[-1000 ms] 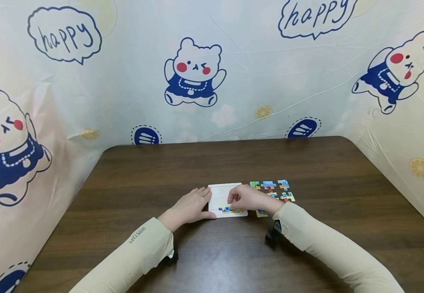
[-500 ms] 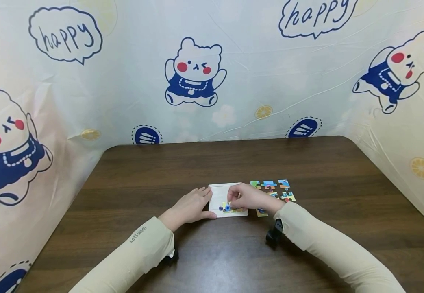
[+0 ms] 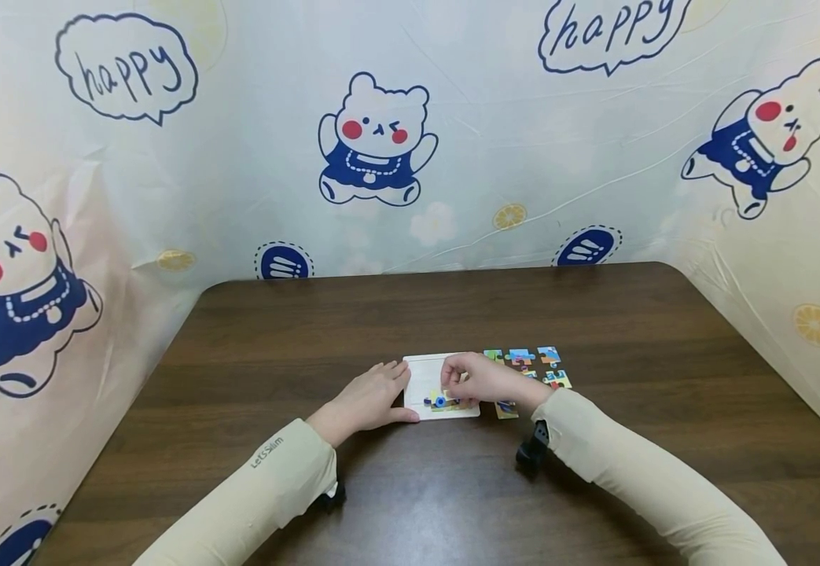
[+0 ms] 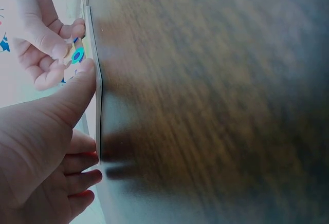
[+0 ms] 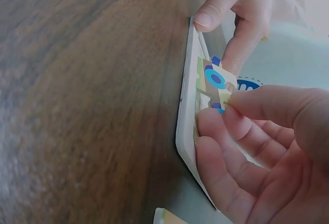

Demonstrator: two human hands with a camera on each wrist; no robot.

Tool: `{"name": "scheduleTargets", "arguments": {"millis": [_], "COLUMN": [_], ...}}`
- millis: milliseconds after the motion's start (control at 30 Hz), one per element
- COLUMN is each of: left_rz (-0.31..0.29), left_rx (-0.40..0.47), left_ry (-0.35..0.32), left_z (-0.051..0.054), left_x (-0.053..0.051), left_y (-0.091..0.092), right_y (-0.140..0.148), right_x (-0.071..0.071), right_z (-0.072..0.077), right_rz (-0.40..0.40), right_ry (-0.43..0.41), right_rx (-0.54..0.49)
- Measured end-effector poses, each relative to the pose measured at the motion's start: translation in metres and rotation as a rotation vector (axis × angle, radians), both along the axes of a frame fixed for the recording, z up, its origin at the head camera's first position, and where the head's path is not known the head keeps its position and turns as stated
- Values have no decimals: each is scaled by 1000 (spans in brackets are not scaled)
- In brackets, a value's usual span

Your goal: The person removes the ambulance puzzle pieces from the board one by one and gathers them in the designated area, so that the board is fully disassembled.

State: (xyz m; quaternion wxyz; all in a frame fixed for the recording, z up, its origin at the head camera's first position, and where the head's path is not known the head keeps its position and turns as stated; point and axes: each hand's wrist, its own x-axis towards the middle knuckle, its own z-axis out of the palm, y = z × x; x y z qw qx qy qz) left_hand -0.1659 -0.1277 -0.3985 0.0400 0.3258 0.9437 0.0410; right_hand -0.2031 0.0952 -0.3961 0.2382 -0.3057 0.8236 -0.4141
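Note:
A white puzzle tray (image 3: 421, 377) lies on the table in front of me. My left hand (image 3: 374, 398) rests along its left side, thumb at the near corner and straight fingers at the far one. Over the tray's near part, my right hand (image 3: 476, 379) pinches a jigsaw piece (image 5: 215, 79) between thumb and fingers. That piece shows a blue ring and stands tilted up from the tray in the right wrist view. Below it, more coloured puzzle surface (image 5: 201, 102) lies in the tray, partly hidden by the fingers.
Several loose jigsaw pieces (image 3: 520, 357) lie to the right of the tray, some hidden under the right hand and wrist. The brown wooden table (image 3: 310, 330) extends around them. A printed curtain (image 3: 240, 157) hangs behind the table and at both sides.
The right hand has shifted very slightly to the right over the tray, still pinching the jigsaw piece. The left hand stays in place on the tray's edge.

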Motion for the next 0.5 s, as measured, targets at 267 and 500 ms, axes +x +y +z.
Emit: {"name": "scheduleTargets", "arguments": {"millis": [267, 500], "left_rz": [-3, -2], "left_rx": [-10, -9], "left_ry": [8, 1], "left_z": [-1, 0], "left_x": [-1, 0], "left_y": [0, 0], "right_y": [1, 3], "right_x": [0, -2], "right_z": [3, 1], "right_rz": [-4, -20], "right_ry": [-31, -43], "right_rx": [18, 28]}}
